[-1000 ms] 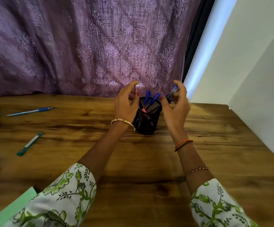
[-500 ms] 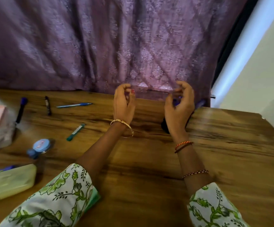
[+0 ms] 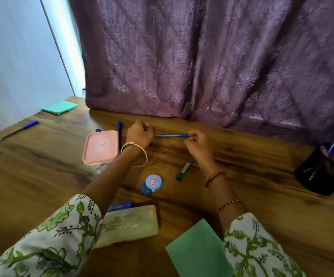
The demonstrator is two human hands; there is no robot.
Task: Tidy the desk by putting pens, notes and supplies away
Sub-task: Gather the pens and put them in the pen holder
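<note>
Step in hand: picking up the blue pen (image 3: 172, 135), judged the next item bound for the black mesh pen cup (image 3: 322, 172).
Blue pen: lies flat on the wooden desk (image 3: 252, 156) at 12 o'clock from the wearer, lengthwise left to right, just in front of the purple curtain (image 3: 202, 66); still touching the wood, as far as can be told.
Right hand (image 3: 199, 145): fingers curled, thumb and fingertips pinched on the pen's right end; closed on the pen.
Left hand (image 3: 140, 133): loosely fisted just beside the pen's left tip, at 11 o'clock; contact with the pen or with the dark marker beneath cannot be told, and nothing is seen held.
Pen cup: stands at 3 o'clock, well apart from the hands, already bristling with blue pens; parked at the edge, probably to keep the working area free.
Left to do: dark pen (image 3: 119, 134) beside the pink lidded box (image 3: 100, 147) at 11 o'clock; teal marker (image 3: 184, 170) near the right wrist; blue-capped bottle (image 3: 151, 184), pale pencil case (image 3: 128, 226) and green notes (image 3: 198, 250) close in at 6 o'clock; another blue pen (image 3: 25, 125) and teal paper (image 3: 60, 107) at 10 o'clock.
Progress: judged partway, most items still loose.
</note>
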